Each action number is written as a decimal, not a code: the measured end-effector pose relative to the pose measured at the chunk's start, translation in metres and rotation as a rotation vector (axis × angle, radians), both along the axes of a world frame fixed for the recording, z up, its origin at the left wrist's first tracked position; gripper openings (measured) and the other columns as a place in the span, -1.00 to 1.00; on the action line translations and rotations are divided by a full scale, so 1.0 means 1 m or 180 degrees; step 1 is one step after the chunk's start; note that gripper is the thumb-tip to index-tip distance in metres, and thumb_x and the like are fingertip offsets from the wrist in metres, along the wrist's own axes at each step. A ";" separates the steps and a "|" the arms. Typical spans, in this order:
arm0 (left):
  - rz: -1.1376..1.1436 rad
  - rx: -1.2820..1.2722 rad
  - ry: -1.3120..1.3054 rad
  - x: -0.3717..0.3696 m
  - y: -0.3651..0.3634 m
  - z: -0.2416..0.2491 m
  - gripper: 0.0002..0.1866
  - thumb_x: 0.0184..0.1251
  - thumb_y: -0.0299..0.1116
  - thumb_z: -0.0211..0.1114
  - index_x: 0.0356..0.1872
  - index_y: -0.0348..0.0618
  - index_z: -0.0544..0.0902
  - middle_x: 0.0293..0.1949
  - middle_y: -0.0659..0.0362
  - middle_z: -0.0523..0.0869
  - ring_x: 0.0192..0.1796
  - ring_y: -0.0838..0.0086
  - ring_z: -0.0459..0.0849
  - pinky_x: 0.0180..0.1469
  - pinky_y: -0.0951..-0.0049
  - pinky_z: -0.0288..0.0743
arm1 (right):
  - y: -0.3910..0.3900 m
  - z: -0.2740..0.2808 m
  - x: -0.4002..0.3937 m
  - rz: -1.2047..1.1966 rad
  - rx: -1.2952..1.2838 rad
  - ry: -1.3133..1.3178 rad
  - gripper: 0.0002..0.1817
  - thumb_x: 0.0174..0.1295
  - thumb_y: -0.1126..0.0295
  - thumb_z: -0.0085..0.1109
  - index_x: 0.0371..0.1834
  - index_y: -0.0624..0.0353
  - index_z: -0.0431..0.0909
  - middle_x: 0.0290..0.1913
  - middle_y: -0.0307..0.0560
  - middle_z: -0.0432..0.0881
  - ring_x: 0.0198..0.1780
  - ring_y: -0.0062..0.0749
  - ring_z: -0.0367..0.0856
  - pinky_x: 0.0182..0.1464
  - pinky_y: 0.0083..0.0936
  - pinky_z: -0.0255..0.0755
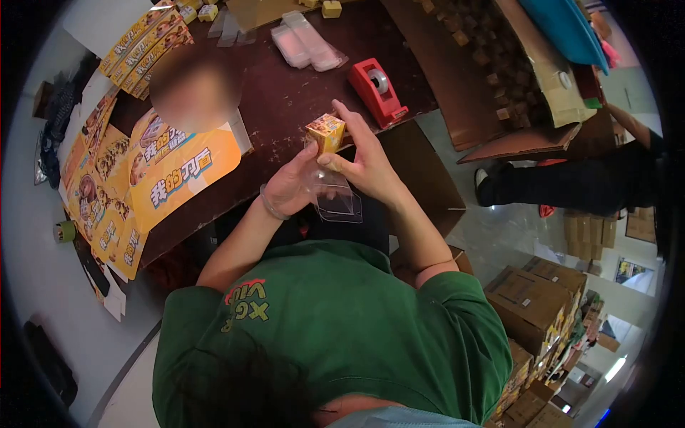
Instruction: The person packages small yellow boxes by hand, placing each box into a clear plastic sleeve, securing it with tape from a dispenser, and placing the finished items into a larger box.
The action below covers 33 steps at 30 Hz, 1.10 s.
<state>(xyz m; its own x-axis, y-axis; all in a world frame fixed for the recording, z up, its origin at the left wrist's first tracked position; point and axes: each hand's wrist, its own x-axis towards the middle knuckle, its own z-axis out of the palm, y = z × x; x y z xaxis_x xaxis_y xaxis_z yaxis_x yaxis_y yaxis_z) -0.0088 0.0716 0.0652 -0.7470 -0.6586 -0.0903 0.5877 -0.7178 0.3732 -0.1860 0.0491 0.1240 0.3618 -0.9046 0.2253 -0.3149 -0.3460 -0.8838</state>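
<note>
A small yellow printed box is held up between my two hands over the near edge of the dark red table. My right hand has its thumb and fingers around the box's right side, the index finger reaching up along it. On the other side my left hand, with a bracelet at the wrist, pinches a clear plastic bag right at the box's lower left. The bag hangs below the box, between my palms.
A red tape dispenser and a stack of clear plastic bags lie on the dark red table. Yellow printed cartons cover the left side. An open cardboard box holds many small boxes at right. A person stands beyond.
</note>
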 end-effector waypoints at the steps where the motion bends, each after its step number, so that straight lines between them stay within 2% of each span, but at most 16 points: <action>1: -0.0077 -0.0161 -0.0009 -0.001 -0.001 -0.005 -0.46 0.53 0.19 -0.06 0.24 0.01 0.47 0.01 0.16 0.66 0.02 0.24 0.69 -0.08 0.36 0.56 | 0.001 0.000 0.001 0.0028 0.0251 -0.0014 -0.18 0.18 0.24 0.42 0.45 0.28 0.22 0.19 0.07 0.48 0.14 -0.30 0.54 0.14 -0.42 0.45; 3: 0.0047 -0.0067 -0.0027 -0.003 -0.002 -0.006 -0.46 0.54 0.15 -0.03 0.24 -0.05 0.48 -0.02 0.13 0.68 0.04 0.23 0.68 -0.04 0.37 0.56 | 0.000 0.005 0.002 0.0074 0.0725 -0.0049 -0.22 0.23 0.29 0.38 0.46 0.28 0.20 0.20 -0.01 0.52 0.19 -0.43 0.52 0.21 -0.49 0.39; 5: 0.0279 0.0106 -0.0335 -0.006 0.003 0.005 -0.47 0.55 0.12 -0.03 0.24 -0.07 0.48 -0.04 0.12 0.69 0.05 0.23 0.67 -0.02 0.36 0.56 | -0.005 -0.008 -0.003 -0.0096 0.0855 -0.0777 -0.26 0.22 0.34 0.38 0.42 0.28 0.24 0.14 -0.02 0.56 0.15 -0.39 0.56 0.19 -0.46 0.43; 8: 0.0799 0.0263 0.0111 -0.004 -0.012 -0.013 -0.49 0.53 0.08 0.03 0.22 -0.11 0.49 -0.02 0.15 0.69 0.06 0.30 0.64 0.10 0.24 0.51 | -0.014 -0.002 -0.022 -0.0721 0.0783 -0.1820 -0.44 0.23 0.44 0.34 0.28 0.28 0.36 0.14 0.00 0.61 0.14 -0.42 0.60 0.21 -0.42 0.47; 9: 0.1084 0.0433 -0.0035 0.001 -0.014 -0.013 -0.53 0.54 0.01 0.03 0.22 -0.11 0.49 -0.02 0.15 0.69 0.06 0.31 0.63 0.12 0.24 0.50 | -0.015 0.002 -0.038 -0.0628 0.0958 -0.2161 -0.42 0.22 0.43 0.34 0.30 0.33 0.37 0.20 0.02 0.59 0.18 -0.36 0.59 0.26 -0.39 0.44; 11: 0.1523 0.0649 -0.0151 0.011 -0.020 -0.019 -0.63 0.53 -0.18 0.03 0.22 -0.10 0.49 0.00 0.15 0.67 0.09 0.32 0.61 0.17 0.25 0.47 | -0.004 0.011 -0.058 0.0293 0.1362 -0.2366 -0.40 0.22 0.42 0.35 0.30 0.36 0.39 0.22 0.02 0.57 0.22 -0.32 0.57 0.28 -0.37 0.43; 13: 0.1852 0.0462 -0.0592 0.013 -0.019 -0.017 -0.62 0.52 -0.20 0.05 0.24 -0.11 0.47 0.02 0.15 0.65 0.11 0.35 0.60 0.19 0.26 0.45 | 0.014 0.017 -0.046 0.0459 0.1640 -0.2017 -0.36 0.15 0.45 0.40 0.31 0.35 0.41 0.22 0.01 0.57 0.21 -0.33 0.57 0.27 -0.38 0.43; 14: 0.1959 0.0327 -0.0769 0.009 -0.019 -0.014 -0.61 0.51 -0.20 0.06 0.25 -0.11 0.46 0.03 0.14 0.64 0.11 0.36 0.60 0.20 0.27 0.45 | 0.019 0.016 -0.033 0.0154 0.1619 -0.1693 -0.34 0.09 0.47 0.44 0.30 0.32 0.43 0.12 -0.03 0.61 0.12 -0.38 0.60 0.20 -0.43 0.47; 15: 0.1912 0.0065 -0.0566 0.007 -0.017 -0.016 -0.61 0.50 -0.27 0.08 0.28 -0.11 0.43 0.05 0.18 0.61 0.13 0.43 0.57 0.22 0.30 0.44 | 0.017 0.011 -0.030 -0.0268 0.0467 -0.0614 -0.36 0.06 0.46 0.46 0.26 0.27 0.46 0.01 -0.07 0.62 -0.02 -0.43 0.61 0.07 -0.48 0.51; 16: 0.2069 -0.0189 -0.0789 0.004 -0.016 -0.020 -0.62 0.51 -0.29 0.07 0.28 -0.11 0.42 0.05 0.21 0.60 0.14 0.46 0.56 0.21 0.31 0.44 | 0.015 0.008 -0.025 -0.0610 -0.0197 -0.0173 -0.40 0.05 0.44 0.46 0.20 0.27 0.49 -0.07 -0.08 0.60 -0.11 -0.44 0.60 -0.03 -0.50 0.52; 20: 0.2371 -0.0317 -0.1095 0.003 -0.009 -0.014 -0.64 0.52 -0.32 0.04 0.27 -0.14 0.39 0.05 0.23 0.57 0.13 0.48 0.54 0.26 0.40 0.39 | 0.028 0.004 -0.008 -0.0708 -0.0285 -0.0361 -0.42 0.04 0.41 0.44 0.17 0.26 0.49 0.01 0.02 0.56 -0.05 -0.23 0.62 0.02 -0.42 0.53; 22: 0.2616 -0.0613 -0.1335 0.009 -0.008 -0.021 -0.63 0.53 -0.30 0.02 0.27 -0.16 0.38 0.04 0.20 0.56 0.14 0.46 0.53 0.25 0.38 0.40 | 0.035 0.001 -0.005 -0.0549 -0.0415 -0.0209 -0.35 0.02 0.33 0.50 0.23 0.20 0.50 0.09 0.00 0.59 0.08 -0.14 0.60 0.19 -0.33 0.46; 27: 0.2744 -0.0662 -0.1336 0.014 0.003 -0.011 -0.66 0.55 -0.29 -0.01 0.23 -0.18 0.39 0.03 0.16 0.54 0.13 0.45 0.51 0.27 0.34 0.38 | 0.040 0.008 -0.009 -0.0062 -0.0391 -0.0274 -0.35 0.00 0.34 0.51 0.22 0.20 0.51 0.08 0.00 0.61 0.10 -0.13 0.60 0.19 -0.32 0.47; 31: 0.2542 -0.0900 -0.1557 0.019 0.010 -0.005 -0.68 0.57 -0.27 -0.07 0.19 -0.19 0.41 0.04 0.16 0.52 0.13 0.46 0.50 0.25 0.37 0.38 | 0.048 0.005 0.001 -0.0605 -0.0449 -0.0303 -0.42 0.05 0.40 0.47 0.20 0.15 0.53 0.12 -0.02 0.59 0.12 -0.13 0.58 0.19 -0.32 0.46; 32: 0.2591 -0.0886 -0.1642 0.018 0.011 -0.007 -0.68 0.57 -0.28 -0.07 0.19 -0.19 0.42 0.04 0.16 0.52 0.13 0.46 0.50 0.24 0.38 0.38 | 0.049 0.007 0.002 -0.0938 -0.0844 -0.0143 -0.50 0.08 0.44 0.44 0.16 0.12 0.58 0.07 -0.03 0.63 0.09 -0.15 0.61 0.17 -0.33 0.48; 33: 0.2638 -0.0877 -0.1734 0.018 0.011 -0.008 -0.69 0.57 -0.29 -0.07 0.18 -0.19 0.42 0.05 0.16 0.52 0.13 0.46 0.50 0.24 0.39 0.38 | 0.050 0.005 0.002 -0.0802 -0.0547 -0.0264 -0.52 0.09 0.45 0.42 0.14 0.12 0.60 0.04 -0.03 0.65 0.06 -0.17 0.62 0.15 -0.34 0.48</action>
<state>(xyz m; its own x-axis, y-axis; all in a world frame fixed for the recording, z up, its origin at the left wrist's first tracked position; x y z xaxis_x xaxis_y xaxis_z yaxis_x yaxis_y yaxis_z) 0.0088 0.0828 0.0569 0.0487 -0.9976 -0.0487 0.5611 -0.0130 0.8277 -0.1845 0.0989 0.1289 0.1049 -0.9096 0.4021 -0.3390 -0.4128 -0.8453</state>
